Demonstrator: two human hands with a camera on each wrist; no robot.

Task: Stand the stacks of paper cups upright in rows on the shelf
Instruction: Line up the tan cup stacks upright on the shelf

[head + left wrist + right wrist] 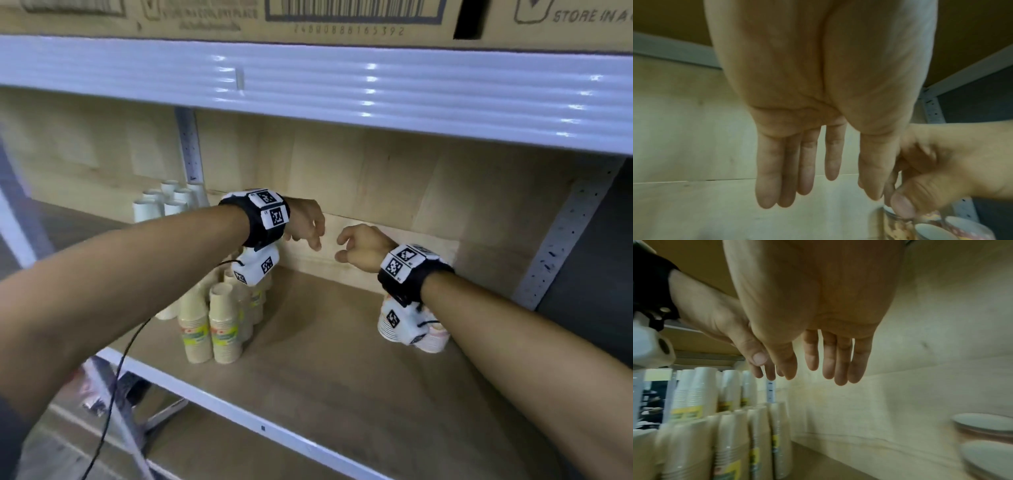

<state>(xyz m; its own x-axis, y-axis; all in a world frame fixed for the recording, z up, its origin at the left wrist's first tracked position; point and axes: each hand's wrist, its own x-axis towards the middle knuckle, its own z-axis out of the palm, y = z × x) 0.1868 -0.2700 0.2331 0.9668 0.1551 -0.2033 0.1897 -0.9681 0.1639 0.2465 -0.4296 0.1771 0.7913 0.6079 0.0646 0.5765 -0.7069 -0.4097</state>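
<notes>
Tan paper cup stacks (209,322) with green and yellow labels stand upright in rows at the left of the wooden shelf (342,370); in the right wrist view the same stacks (729,434) fill the left side. A short group of white and pink cups (433,337) stands under my right wrist, seen too as cup rims (931,227). My left hand (308,233) and right hand (346,245) hover close together above the shelf near its back panel. Both are empty, with fingers relaxed and hanging down (807,170) (838,361).
White cup stacks (168,202) stand at the back left by a perforated upright (190,150). A white shelf beam (342,89) runs overhead with cardboard boxes (342,17) on it. Bare board lies between the two cup groups. A black cable (116,377) hangs from my left wrist.
</notes>
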